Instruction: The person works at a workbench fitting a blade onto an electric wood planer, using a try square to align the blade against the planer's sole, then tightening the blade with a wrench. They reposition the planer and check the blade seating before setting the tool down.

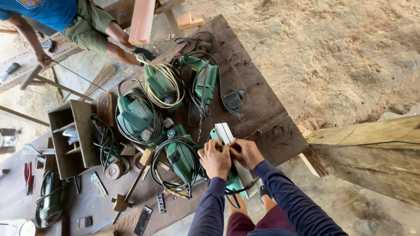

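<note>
Both my hands rest on a green electric planer [224,136] with a pale metal sole, lying upturned near the front edge of a dark wooden workbench [262,109]. My left hand [215,159] grips its near side with fingers curled. My right hand [246,153] presses against it from the right, fingers bent onto the sole. Both arms wear dark blue sleeves.
Several other green power tools [140,116] with coiled cords crowd the bench. A wooden tool box [72,135] stands at the left, red pliers [28,175] beyond it. Another person in a blue shirt [52,13] works at the back left. A thick timber beam [372,153] lies right.
</note>
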